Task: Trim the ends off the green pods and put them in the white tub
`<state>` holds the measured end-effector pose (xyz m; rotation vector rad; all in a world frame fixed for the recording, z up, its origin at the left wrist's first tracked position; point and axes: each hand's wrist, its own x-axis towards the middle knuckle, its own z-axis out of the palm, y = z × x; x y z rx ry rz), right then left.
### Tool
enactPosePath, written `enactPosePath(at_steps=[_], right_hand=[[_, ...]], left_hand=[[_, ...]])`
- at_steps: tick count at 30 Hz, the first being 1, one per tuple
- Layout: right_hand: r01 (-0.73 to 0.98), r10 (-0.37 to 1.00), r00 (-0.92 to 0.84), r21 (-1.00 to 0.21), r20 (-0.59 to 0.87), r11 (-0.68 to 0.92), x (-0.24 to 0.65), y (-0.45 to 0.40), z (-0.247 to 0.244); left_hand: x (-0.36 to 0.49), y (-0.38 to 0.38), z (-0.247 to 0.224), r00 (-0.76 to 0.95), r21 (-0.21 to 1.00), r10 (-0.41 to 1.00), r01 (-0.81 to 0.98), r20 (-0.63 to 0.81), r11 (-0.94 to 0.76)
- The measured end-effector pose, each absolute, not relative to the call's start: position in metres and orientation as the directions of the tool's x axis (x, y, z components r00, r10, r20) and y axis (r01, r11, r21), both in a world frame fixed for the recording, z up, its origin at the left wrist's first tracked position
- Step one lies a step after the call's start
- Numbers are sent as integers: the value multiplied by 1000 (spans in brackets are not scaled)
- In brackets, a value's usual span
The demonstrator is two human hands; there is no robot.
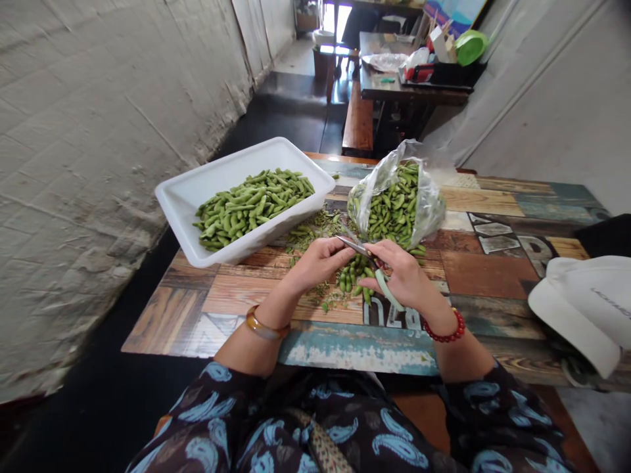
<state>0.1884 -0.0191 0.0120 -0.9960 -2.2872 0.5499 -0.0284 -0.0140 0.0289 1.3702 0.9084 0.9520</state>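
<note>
My right hand (408,277) grips scissors (387,289) with pale green handles, their blades open and pointing left. At the blades, my left hand (320,264) has its fingers pinched together; whatever they hold is hidden. Beneath the hands lie several loose green soybean pods (348,278). Green trimmings (329,222) are scattered between the containers and around my left hand. To the left, a white plastic tub (183,194) contains a heap of pods (254,200). Just beyond my right hand, a clear plastic bag (363,202) stands open, full of more pods (394,207).
The patchwork-patterned table (486,266) carries a white cap (586,305) at its right edge. A pale wall (98,131) runs along the left. Farther back are a wooden bench (358,121) and another table (377,85) bearing a black tray and a green bowl (470,47).
</note>
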Motion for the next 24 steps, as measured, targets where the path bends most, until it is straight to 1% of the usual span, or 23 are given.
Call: enactPosePath(at_steps=[3,8,11,14,16,17,19,21,23,24], right_hand=[[528,761,-556,-566,333,633,188,-20,14],[561,773,-553,-547,311,621,189,-19,16],[574,772,-549,-526,321,627,189,-18,12],[572,784,-516,-543,345,615,190,-15,6],[574,809,-452,-573,375,586,190,-12,3],[574,823,-417,-590,386,568,190,-11,2],[572,844,-364,-621,393,536,191,-9,1],[566,855,-343,-641,389,519,191,-8,1],[561,856,-343,-646,387,518,191,-8,2],[560,853,-348,-644,389,521,190,-8,2]], left_hand=[[-28,-14,26,378,999,925,-4,34,-35],[-29,-13,24,376,996,926,71,21,-51],[-29,-10,22,351,983,932,116,94,-143],[-29,-5,18,240,941,944,194,227,-276],[-30,-2,14,140,928,954,235,263,-290],[-30,-1,13,106,938,963,223,248,-266],[-31,-1,12,81,980,984,101,161,-169],[-32,-2,12,79,994,996,-102,37,-29],[-32,-2,12,83,953,994,-289,-66,88],[-32,-1,13,84,927,991,-355,-100,123]])
